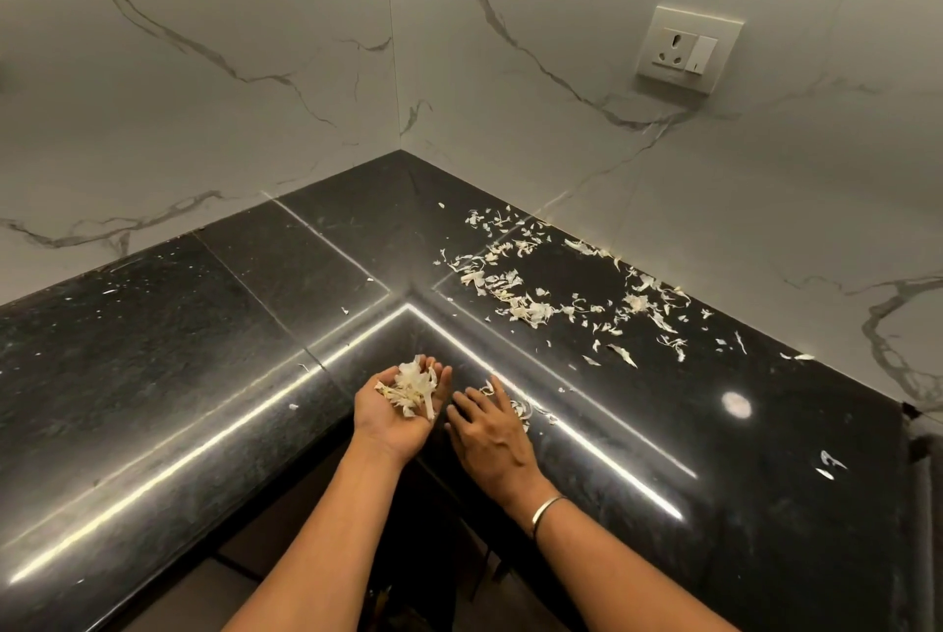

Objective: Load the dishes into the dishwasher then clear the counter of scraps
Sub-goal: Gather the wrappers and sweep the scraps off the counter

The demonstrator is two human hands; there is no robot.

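Black stone counter [204, 325] is seen from above at its inner corner, backed by white veined wall panels [204, 70]. Left hand [403, 414] is held palm up just off the counter's front edge, fingers loosely cupped, not clenched; a heap of scraps [414, 389], pale and papery, is carried in the palm and on the fingers. Right hand [490, 432] is laid palm down on the rounded front edge just beside the left, fingers straight and slightly spread, nothing pinched. A few small peel bits [523, 409] are seen touching or just past its fingertips; which of the two cannot be told. A thin metal bangle [546, 511] is worn on the right wrist. The bulk of the loose scraps [536, 289] is spread over the right-hand run of the counter, from near the back corner along the wall joint towards the right, well apart from both hands. Two stray flakes [829, 465] are seen far right near the counter end, and single specks on the left run. A white socket plate [686, 49] with a switch is mounted on the right wall above the scatter. Strip-light reflections are seen along the polished front edge.
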